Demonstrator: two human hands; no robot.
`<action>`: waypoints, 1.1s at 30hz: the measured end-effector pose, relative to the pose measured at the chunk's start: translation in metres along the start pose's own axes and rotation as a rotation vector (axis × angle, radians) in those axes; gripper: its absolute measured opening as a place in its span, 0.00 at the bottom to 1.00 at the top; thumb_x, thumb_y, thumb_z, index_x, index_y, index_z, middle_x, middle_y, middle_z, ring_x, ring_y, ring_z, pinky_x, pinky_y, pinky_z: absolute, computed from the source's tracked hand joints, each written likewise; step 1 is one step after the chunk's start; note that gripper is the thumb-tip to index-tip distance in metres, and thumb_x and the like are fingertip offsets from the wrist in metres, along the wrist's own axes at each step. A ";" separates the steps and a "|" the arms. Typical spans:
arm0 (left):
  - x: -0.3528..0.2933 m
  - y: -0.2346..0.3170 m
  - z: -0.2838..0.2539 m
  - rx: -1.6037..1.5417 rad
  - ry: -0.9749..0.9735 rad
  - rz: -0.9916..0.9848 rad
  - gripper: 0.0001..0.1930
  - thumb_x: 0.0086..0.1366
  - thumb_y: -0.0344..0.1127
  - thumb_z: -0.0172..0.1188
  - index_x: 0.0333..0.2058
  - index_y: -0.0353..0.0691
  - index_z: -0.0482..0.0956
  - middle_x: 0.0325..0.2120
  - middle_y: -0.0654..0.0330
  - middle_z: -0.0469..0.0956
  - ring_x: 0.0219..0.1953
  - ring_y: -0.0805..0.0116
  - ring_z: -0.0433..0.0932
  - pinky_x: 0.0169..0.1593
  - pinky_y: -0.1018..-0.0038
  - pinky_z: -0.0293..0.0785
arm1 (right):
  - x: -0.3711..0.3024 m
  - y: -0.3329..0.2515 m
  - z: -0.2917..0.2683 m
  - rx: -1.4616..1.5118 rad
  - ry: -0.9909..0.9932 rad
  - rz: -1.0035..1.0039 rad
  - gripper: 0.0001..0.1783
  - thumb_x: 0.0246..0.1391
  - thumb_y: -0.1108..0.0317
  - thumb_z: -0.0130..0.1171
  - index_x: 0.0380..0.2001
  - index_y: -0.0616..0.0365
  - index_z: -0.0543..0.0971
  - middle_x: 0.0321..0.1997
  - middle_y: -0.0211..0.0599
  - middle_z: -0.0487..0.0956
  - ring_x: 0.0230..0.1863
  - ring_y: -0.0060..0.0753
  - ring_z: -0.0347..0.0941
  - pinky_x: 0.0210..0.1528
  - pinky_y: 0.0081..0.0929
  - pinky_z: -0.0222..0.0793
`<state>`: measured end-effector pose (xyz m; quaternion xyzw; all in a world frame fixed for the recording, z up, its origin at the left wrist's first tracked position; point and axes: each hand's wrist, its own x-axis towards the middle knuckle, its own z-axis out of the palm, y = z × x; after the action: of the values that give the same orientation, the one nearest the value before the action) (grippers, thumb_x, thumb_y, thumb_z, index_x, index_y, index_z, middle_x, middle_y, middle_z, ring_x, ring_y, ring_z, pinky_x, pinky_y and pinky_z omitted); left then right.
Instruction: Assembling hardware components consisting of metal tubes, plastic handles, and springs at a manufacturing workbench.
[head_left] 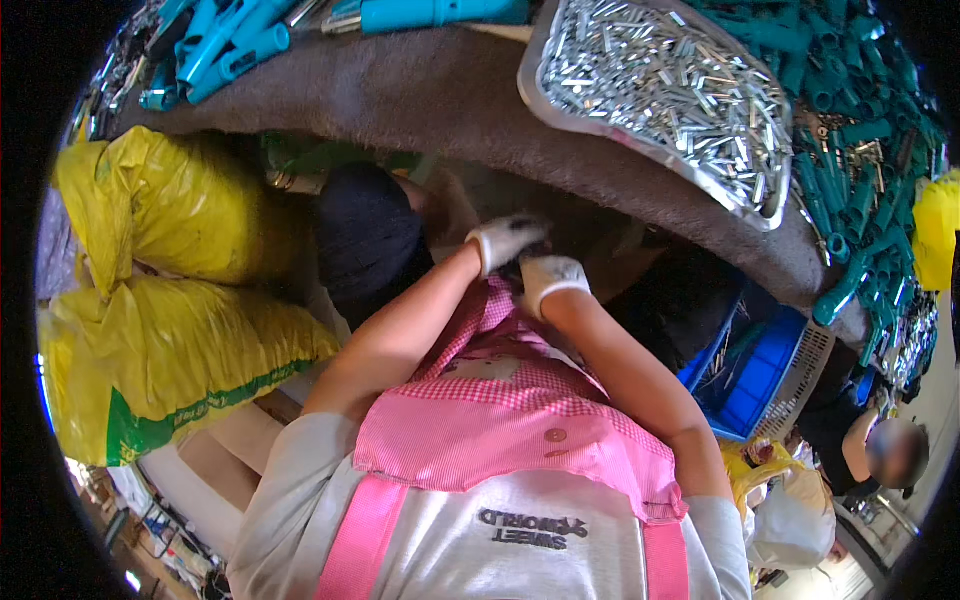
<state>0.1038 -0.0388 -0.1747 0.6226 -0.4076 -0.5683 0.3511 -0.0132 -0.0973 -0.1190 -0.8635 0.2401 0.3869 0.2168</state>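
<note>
Both of my hands wear white work gloves and meet over my lap, below the table's near edge. My left hand (pixel 511 243) is closed, its fingers curling toward the right one. Close beside it, my right hand (pixel 553 277) is closed too, with its fingertips in shadow. Something small and dark seems to be between them, too dim to name. Under the hands lies the pink checked apron (pixel 490 350) that I wear.
On the brown-covered table (pixel 400 90) stands a white tray (pixel 535 85) full of small metal pins. Teal tubular handles (pixel 870 220) are heaped at the right, others (pixel 230 55) at the far left. Yellow sacks (pixel 190 350) lie left; a blue crate (pixel 755 375) stands right. Another person (pixel 860 445) is at the far right.
</note>
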 end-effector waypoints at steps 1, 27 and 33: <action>-0.002 0.010 0.014 -0.109 0.067 -0.135 0.26 0.61 0.54 0.50 0.47 0.40 0.75 0.43 0.52 0.77 0.45 0.60 0.75 0.52 0.71 0.66 | -0.007 0.004 0.003 -0.009 -0.026 -0.008 0.22 0.43 0.55 0.58 0.39 0.58 0.79 0.43 0.49 0.77 0.46 0.48 0.74 0.48 0.37 0.70; 0.005 -0.006 0.050 0.583 0.441 -0.297 0.21 0.63 0.49 0.43 0.38 0.38 0.76 0.33 0.43 0.77 0.36 0.44 0.76 0.41 0.54 0.71 | -0.005 0.025 0.011 0.115 0.077 -0.054 0.14 0.49 0.66 0.49 0.32 0.57 0.82 0.38 0.48 0.80 0.41 0.44 0.78 0.42 0.37 0.73; 0.016 -0.018 0.039 0.497 0.444 -0.241 0.26 0.61 0.55 0.45 0.36 0.35 0.79 0.37 0.43 0.76 0.42 0.45 0.74 0.47 0.59 0.69 | -0.002 0.028 0.017 0.209 0.171 -0.071 0.13 0.46 0.64 0.52 0.30 0.57 0.82 0.36 0.49 0.79 0.40 0.48 0.76 0.41 0.39 0.72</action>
<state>0.0677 -0.0443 -0.2019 0.8410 -0.3709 -0.3398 0.1992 -0.0403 -0.1091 -0.1333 -0.8740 0.2661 0.2769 0.2978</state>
